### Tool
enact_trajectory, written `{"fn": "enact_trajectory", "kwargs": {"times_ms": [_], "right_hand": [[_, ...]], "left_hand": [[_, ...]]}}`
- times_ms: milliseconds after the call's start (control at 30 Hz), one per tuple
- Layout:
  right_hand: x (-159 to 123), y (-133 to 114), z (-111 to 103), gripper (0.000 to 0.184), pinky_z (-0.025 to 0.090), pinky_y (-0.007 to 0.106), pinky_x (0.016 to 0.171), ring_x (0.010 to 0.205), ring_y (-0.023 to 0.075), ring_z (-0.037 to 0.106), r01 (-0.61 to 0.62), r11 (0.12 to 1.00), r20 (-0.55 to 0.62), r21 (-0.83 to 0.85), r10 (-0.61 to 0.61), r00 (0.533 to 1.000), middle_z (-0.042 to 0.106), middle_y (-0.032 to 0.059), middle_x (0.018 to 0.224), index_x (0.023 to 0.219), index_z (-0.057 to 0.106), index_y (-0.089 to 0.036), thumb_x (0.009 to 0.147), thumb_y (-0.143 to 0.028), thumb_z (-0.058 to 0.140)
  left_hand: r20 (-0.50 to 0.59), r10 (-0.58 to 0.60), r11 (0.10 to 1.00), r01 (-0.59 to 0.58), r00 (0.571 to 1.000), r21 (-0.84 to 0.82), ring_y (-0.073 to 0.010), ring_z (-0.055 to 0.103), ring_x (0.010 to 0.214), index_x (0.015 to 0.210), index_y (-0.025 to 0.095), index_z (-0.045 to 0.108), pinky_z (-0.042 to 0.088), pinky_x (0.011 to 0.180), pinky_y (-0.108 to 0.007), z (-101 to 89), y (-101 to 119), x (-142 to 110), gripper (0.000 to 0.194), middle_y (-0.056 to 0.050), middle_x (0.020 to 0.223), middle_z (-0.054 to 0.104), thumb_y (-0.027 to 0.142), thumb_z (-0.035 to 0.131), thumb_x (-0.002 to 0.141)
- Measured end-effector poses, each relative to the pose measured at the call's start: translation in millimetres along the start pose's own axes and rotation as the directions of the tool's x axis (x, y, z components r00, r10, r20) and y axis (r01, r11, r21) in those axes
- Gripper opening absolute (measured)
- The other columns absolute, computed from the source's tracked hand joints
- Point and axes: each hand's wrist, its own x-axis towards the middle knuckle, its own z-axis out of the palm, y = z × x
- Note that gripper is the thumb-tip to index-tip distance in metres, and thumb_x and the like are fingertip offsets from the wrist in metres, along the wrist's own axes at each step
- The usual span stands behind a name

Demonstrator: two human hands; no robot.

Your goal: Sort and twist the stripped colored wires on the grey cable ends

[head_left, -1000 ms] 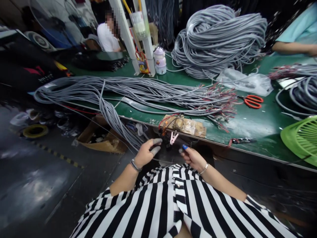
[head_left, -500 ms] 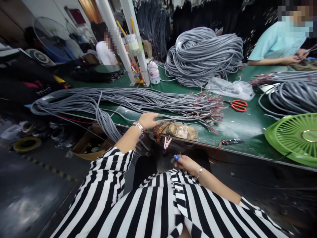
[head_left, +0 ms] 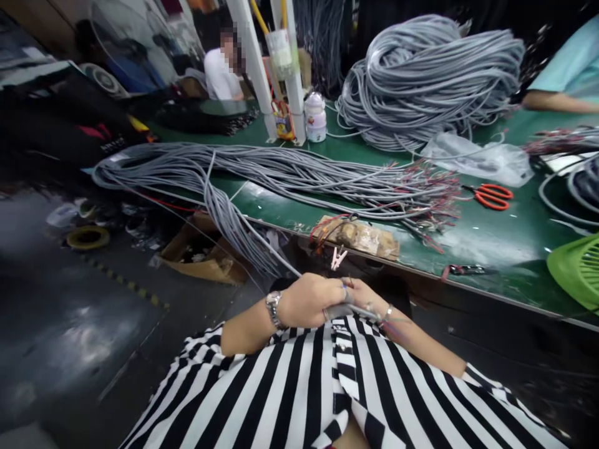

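Low in front of our striped shirt (head_left: 292, 386), our left hand (head_left: 309, 300) has its grip curled around a grey cable (head_left: 283, 259), which slopes up beside the strands hanging from the long cable bundle (head_left: 281, 173), while thin coloured wires (head_left: 395, 325) spread over our right wrist. Our right hand (head_left: 362, 294) meets the left, but its fingers are partly hidden and blurred, so we cannot tell how its grip stands. Beyond our hands, a pink clip (head_left: 338, 258) sits by a taped block (head_left: 369, 239) at the edge of the green surface (head_left: 472, 234).
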Motion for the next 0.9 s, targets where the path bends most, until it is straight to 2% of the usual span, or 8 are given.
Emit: {"fn": "enact_trajectory", "kwargs": {"times_ms": [67, 200, 300, 400, 500, 600, 800, 900], "right_hand": [[-5, -9, 1, 0.041, 0.036, 0.024, 0.054, 0.056, 0.0092, 0.045, 0.052, 0.999, -0.052, 0.012, -0.051, 0.997, 0.055, -0.0018, 0.064, 0.073, 0.057, -0.016, 0.068, -0.054, 0.072], [-20, -28, 4, 0.035, 0.043, 0.027, 0.064, 0.071, 0.0139, 0.054, 0.147, 0.988, -0.042, -0.04, -0.149, 0.988, 0.064, 0.0039, 0.083, 0.092, 0.064, -0.017, 0.074, -0.046, 0.07], [-24, -39, 12, 0.049, 0.043, 0.027, 0.063, 0.07, 0.0128, 0.053, 0.195, 0.98, 0.085, -0.033, -0.192, 0.978, 0.065, 0.0077, 0.1, 0.117, 0.06, -0.018, 0.08, -0.05, 0.065], [-15, -44, 27, 0.059, 0.044, 0.026, 0.061, 0.066, 0.0124, 0.052, 0.28, 0.956, 0.164, -0.082, -0.264, 0.95, 0.064, 0.0073, 0.097, 0.127, 0.055, -0.018, 0.081, -0.055, 0.063], [0, -45, 44, 0.055, 0.046, 0.027, 0.063, 0.07, 0.0142, 0.055, 0.37, 0.907, 0.126, -0.199, -0.351, 0.928, 0.064, 0.006, 0.094, 0.125, 0.056, -0.018, 0.082, -0.053, 0.062], [8, -47, 53, 0.032, 0.048, 0.029, 0.072, 0.077, 0.0165, 0.059, 0.474, 0.793, 0.123, -0.381, -0.465, 0.877, 0.065, 0.0059, 0.09, 0.103, 0.064, -0.017, 0.09, -0.045, 0.055], [-12, -72, 42, 0.019, 0.042, 0.025, 0.063, 0.068, 0.0146, 0.054, 0.584, 0.384, 0.395, -0.715, -0.467, 0.791, 0.059, 0.0059, 0.077, 0.077, 0.06, -0.017, 0.091, -0.021, 0.047], [-25, -84, 23, 0.022, 0.04, 0.024, 0.062, 0.065, 0.0127, 0.05, 0.672, 0.381, 0.52, -0.636, -0.432, 0.737, 0.055, 0.0037, 0.074, 0.075, 0.057, -0.017, 0.093, -0.02, 0.043]], "left_hand": [[-0.102, -0.214, 0.944, 0.178, 0.972, -0.278, -0.0125, 0.06, 0.067, 0.097, 0.014, 0.065, 0.046, 0.063, -0.022, 24.9, -11, -16, 0.034, -0.005, 0.076, 0.064, 0.042, 0.045, 0.095], [-0.111, -0.656, 0.543, 0.365, 0.746, -0.756, -0.0045, 0.037, 0.038, 0.095, 0.012, 0.061, 0.03, 0.04, -0.017, 51.9, -37, -59, 0.046, 0.006, 0.054, 0.046, 0.055, 0.047, 0.091], [-0.065, -0.765, 0.385, 0.373, 0.641, -0.844, -0.0031, 0.036, 0.037, 0.091, 0.012, 0.06, 0.027, 0.037, -0.015, 56.8, -43, -83, 0.049, 0.007, 0.053, 0.046, 0.06, 0.054, 0.084], [-0.069, -0.792, 0.363, 0.376, 0.607, -0.853, -0.0029, 0.039, 0.037, 0.089, 0.012, 0.059, 0.028, 0.038, -0.014, 58.1, -39, -93, 0.05, 0.006, 0.054, 0.048, 0.061, 0.057, 0.082], [-0.079, -0.78, 0.388, 0.381, 0.62, -0.839, -0.0031, 0.04, 0.038, 0.084, 0.013, 0.057, 0.031, 0.039, -0.014, 59.9, -37, -93, 0.047, 0.005, 0.054, 0.05, 0.06, 0.056, 0.083], [-0.048, -0.752, 0.396, 0.392, 0.658, -0.83, -0.0044, 0.047, 0.041, 0.078, 0.014, 0.053, 0.036, 0.042, -0.015, 59.8, -37, -89, 0.047, 0.003, 0.058, 0.056, 0.06, 0.058, 0.081], [0.026, -0.637, 0.457, 0.405, 0.77, -0.792, -0.008, 0.052, 0.053, 0.085, 0.012, 0.06, 0.043, 0.054, -0.02, 49.7, -39, -76, 0.048, 0.0, 0.064, 0.061, 0.058, 0.067, 0.076], [0.056, -0.532, 0.457, 0.342, 0.845, -0.821, -0.0083, 0.051, 0.057, 0.078, 0.009, 0.067, 0.04, 0.055, -0.02, 46.9, -43, -74, 0.049, -0.003, 0.066, 0.062, 0.057, 0.071, 0.072]]}}
